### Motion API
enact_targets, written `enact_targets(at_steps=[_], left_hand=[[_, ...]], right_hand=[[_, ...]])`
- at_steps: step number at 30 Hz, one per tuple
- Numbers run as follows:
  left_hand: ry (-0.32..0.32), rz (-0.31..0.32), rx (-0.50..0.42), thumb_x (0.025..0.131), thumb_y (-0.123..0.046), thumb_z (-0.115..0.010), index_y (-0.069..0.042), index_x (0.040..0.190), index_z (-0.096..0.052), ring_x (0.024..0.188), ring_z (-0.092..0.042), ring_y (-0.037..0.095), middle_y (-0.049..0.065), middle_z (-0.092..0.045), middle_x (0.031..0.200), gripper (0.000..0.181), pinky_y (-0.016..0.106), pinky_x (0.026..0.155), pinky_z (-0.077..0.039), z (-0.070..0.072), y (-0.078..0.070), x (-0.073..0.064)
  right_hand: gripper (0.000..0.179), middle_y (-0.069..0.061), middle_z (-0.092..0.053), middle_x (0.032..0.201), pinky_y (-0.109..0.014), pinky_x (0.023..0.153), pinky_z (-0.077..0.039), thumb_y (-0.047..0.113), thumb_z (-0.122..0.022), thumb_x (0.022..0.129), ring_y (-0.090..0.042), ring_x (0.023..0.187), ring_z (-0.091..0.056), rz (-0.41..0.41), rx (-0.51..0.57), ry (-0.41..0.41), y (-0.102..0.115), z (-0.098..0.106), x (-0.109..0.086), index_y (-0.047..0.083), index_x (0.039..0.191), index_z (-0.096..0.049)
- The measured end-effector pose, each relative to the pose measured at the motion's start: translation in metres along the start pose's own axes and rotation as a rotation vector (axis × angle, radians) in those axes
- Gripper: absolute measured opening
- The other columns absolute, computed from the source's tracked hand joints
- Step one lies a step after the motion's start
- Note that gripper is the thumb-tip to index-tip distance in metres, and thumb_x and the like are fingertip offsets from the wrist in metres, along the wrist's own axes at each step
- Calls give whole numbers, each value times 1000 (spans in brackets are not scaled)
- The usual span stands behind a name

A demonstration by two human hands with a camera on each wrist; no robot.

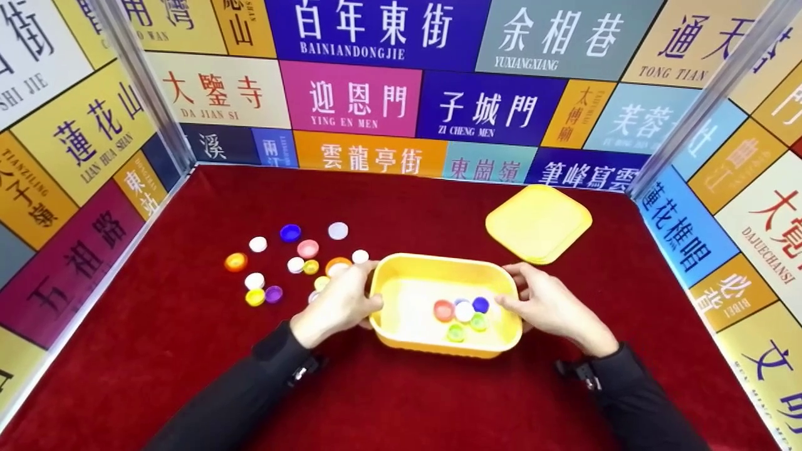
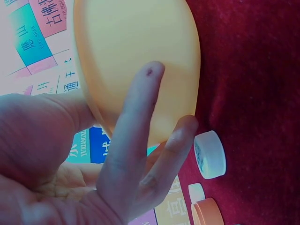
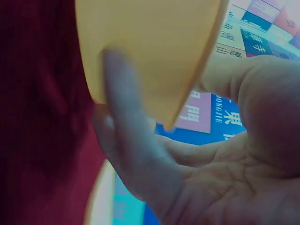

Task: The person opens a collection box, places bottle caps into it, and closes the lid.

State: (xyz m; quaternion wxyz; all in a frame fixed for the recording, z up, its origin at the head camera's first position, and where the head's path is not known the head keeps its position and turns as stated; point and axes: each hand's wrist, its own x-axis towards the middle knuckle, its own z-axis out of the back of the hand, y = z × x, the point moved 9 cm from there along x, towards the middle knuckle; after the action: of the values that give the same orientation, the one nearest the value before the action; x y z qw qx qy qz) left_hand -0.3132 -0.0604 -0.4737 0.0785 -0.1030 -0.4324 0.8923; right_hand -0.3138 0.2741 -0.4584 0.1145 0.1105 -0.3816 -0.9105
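Note:
A yellow plastic box (image 1: 404, 297), without its lid on, is held at both ends. My left hand (image 1: 341, 299) grips its left end, thumb over the rim and fingers against the outer wall. At the right end my right hand (image 1: 552, 304) holds it the same way. Inside, toward the right, lie several bottle caps: a red cap (image 1: 443, 311), a white cap (image 1: 464, 312), a dark blue cap (image 1: 480, 304) and green ones among them. In the left wrist view the fingers touch the box's outside wall (image 2: 136, 28). Whether the box touches the cloth cannot be told.
Loose bottle caps lie left of the box, including a blue cap (image 1: 290, 233), an orange cap (image 1: 235, 262) and a purple cap (image 1: 273, 294). A yellow lid (image 1: 539, 222) lies behind on the right. Printed panels surround the red cloth (image 1: 407, 407) at the back and sides.

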Motion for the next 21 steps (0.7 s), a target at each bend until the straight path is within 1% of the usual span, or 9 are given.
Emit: enact_targets(at_steps=[2, 3, 5, 9, 13, 16, 21], left_hand=[[-1, -4, 0, 101, -4, -80, -11, 170, -57, 67, -82, 19, 22, -73, 140, 73, 37, 60, -71, 0, 0, 0], [0, -4, 2, 101, -4, -81, -11, 170, -57, 67, -82, 19, 22, -72, 140, 73, 37, 59, -70, 0, 0, 0], [0, -2, 8, 101, -5, -82, -11, 170, -57, 66, -82, 19, 22, -72, 140, 74, 36, 58, -70, 1, -1, 0], [-4, 1, 22, 101, -7, -82, -12, 170, -58, 64, -81, 18, 22, -72, 140, 73, 34, 57, -69, 1, -1, -1], [-12, -2, 29, 100, -6, -81, -12, 169, -59, 63, -81, 18, 22, -73, 138, 73, 33, 56, -68, 1, 0, 0], [-16, -3, 30, 100, -6, -81, -10, 169, -59, 64, -82, 18, 22, -74, 138, 72, 33, 57, -68, 2, -1, 0], [-8, -9, 49, 101, -9, -83, -9, 169, -59, 65, -82, 17, 20, -76, 134, 72, 32, 58, -69, 4, -2, 1]], right_hand=[[64, -26, -77, 130, -46, 64, -72, 18, -81, 109, -26, 92, -82, -23, 62, 32, -4, -6, 1, -4, 163, -55], [61, -26, -77, 125, -47, 62, -72, 15, -80, 108, -26, 87, -82, -28, 75, 37, -5, -8, 2, -4, 161, -57], [56, -24, -79, 120, -45, 59, -70, 10, -78, 106, -26, 81, -82, -31, 65, 32, -7, -10, 2, -3, 157, -59], [50, -22, -81, 121, -35, 64, -67, 6, -73, 104, -25, 86, -81, -16, -43, -18, -6, -9, 2, -2, 153, -64], [51, -22, -82, 127, -32, 76, -63, 6, -72, 104, -25, 96, -80, 12, -155, -96, -2, -8, 1, -3, 154, -65], [50, -22, -83, 127, -33, 80, -64, 5, -72, 104, -27, 99, -81, 18, -179, -143, 0, -8, 0, -4, 153, -66], [46, -22, -85, 123, -35, 80, -65, 4, -74, 101, -29, 98, -83, 17, -201, -194, 2, -7, 1, -6, 146, -70]])
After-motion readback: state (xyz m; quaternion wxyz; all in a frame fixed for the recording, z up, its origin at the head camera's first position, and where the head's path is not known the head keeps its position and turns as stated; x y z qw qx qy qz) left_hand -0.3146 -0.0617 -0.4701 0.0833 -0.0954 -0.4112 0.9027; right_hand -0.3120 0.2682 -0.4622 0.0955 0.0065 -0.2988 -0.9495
